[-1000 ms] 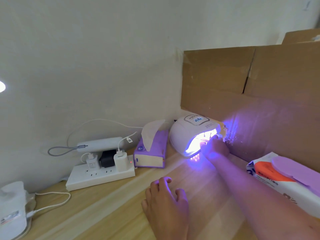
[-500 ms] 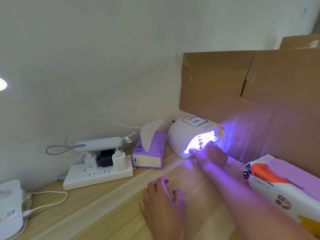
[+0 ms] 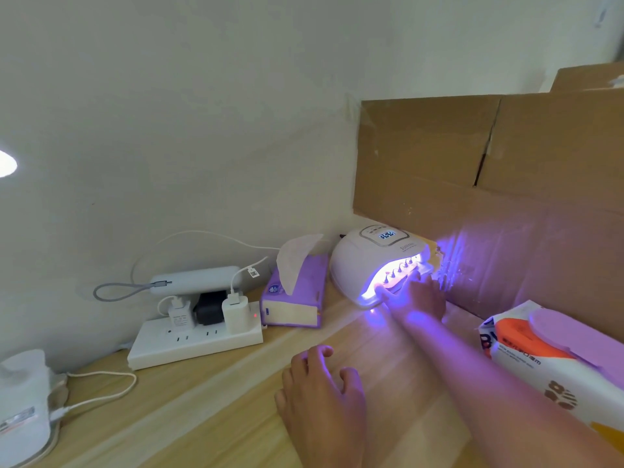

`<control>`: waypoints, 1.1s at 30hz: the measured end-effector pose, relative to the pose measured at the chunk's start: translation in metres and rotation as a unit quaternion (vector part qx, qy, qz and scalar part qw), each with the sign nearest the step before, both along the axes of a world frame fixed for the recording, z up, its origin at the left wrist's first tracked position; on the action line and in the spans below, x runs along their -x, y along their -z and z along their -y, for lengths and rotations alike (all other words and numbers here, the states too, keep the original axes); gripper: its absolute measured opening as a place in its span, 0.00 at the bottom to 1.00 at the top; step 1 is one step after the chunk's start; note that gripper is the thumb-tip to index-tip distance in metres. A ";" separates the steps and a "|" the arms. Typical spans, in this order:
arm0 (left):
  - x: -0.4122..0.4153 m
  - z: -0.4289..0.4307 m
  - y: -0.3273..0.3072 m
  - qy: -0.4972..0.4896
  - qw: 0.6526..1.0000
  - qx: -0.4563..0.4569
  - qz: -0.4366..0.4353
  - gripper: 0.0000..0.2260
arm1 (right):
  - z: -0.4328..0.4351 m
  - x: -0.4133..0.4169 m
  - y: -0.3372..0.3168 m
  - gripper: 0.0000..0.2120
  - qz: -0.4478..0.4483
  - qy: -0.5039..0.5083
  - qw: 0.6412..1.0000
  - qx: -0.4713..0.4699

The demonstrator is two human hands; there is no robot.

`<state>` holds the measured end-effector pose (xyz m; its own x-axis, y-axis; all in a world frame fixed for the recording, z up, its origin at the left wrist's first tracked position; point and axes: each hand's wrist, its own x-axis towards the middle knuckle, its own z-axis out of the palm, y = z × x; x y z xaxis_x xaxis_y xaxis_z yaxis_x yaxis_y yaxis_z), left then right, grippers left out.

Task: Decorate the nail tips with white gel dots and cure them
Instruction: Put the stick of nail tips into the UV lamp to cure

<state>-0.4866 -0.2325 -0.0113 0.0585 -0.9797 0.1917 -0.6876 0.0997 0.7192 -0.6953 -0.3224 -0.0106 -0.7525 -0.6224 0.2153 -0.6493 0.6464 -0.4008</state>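
update: right hand (image 3: 423,297) pinching pale strip of nail tips (image 3: 398,278), now slid back to the glowing white dome-shaped UV lamp (image 3: 354,265) mouth | left hand (image 3: 320,393) loose, empty on light wooden desk (image 3: 202,417) | curing probably wrapping up

white lamp (image 3: 358,265) glowing violet, purple tissue box (image 3: 304,292)

The desk (image 3: 202,417) bears a power strip (image 3: 192,342) with chargers at nine o'clock and a purple tissue box (image 3: 297,298) beside it. A wet-wipes pack (image 3: 557,363) lies at four o'clock, with cardboard (image 3: 506,184) at two.
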 end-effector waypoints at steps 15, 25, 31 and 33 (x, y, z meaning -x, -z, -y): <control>-0.003 -0.003 -0.005 0.014 1.000 -0.014 0.016 0.14 | 0.002 -0.001 0.004 0.23 -0.079 -0.109 0.991 0.006; -0.003 -0.003 -0.006 0.022 0.999 -0.021 0.015 0.14 | 0.006 0.001 0.009 0.29 -0.056 -0.091 0.994 0.020; -0.005 -0.004 -0.004 0.024 0.999 -0.004 0.034 0.12 | 0.005 0.001 0.009 0.28 -0.058 -0.110 0.992 0.037; -0.005 -0.004 -0.004 0.023 0.999 -0.001 0.038 0.12 | 0.004 0.000 0.009 0.27 -0.069 -0.115 0.990 0.033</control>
